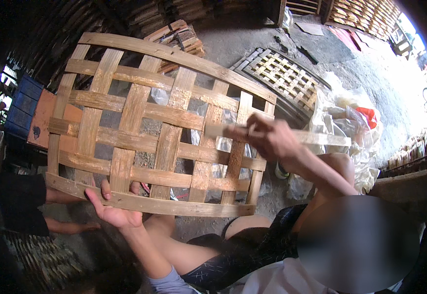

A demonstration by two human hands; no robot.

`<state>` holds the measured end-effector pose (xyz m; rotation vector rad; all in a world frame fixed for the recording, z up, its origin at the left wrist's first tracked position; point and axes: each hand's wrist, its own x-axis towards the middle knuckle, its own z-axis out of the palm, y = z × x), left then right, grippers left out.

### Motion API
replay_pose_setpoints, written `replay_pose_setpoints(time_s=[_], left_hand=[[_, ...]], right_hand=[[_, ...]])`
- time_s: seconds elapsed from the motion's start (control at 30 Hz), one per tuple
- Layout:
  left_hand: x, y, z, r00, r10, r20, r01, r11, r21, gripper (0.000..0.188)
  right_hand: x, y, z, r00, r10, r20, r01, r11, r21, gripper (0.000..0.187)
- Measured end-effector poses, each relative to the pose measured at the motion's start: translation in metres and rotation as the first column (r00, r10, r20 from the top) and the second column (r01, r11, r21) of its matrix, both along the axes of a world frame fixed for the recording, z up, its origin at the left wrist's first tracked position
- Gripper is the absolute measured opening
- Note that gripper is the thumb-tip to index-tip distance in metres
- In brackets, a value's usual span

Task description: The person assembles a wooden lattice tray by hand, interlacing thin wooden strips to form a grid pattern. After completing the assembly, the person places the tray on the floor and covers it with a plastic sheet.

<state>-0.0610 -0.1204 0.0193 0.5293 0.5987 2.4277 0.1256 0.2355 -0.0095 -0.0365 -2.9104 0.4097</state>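
My L hand [120, 215] is clamped on the btm edge of the woven slat panel [168, 139], tilted up in front of me, & my R hand [272, 139], well apart, grips a flat strip [324, 138] over its R side.

No legible text, labels, brands, numbers or signs anywhere in view

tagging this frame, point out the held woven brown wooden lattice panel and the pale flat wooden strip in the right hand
Held woven brown wooden lattice panel [169, 116], head view: a central slat.
Pale flat wooden strip [324, 138], head view: its right part.
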Motion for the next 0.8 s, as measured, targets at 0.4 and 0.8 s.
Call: replay_pose_setpoints(time_s=[0.4,0.8], left_hand=[[0.005,0.005,0.008,0.993,0.114,-0.017,-0.115,0.976,-0.183,0.053],[-0.040,-0.010,-0.026,0.998,-0.010,-0.068,0.002,0.993,-0.117,0.055]], right_hand=[[0.001,-0.008,-0.001,0.995,0.023,-0.101,-0.024,1.000,-0.008,0.054],[0.010,0.014,-0.008,0.983,-0.049,-0.175,0.045,0.999,-0.027,0.064]])
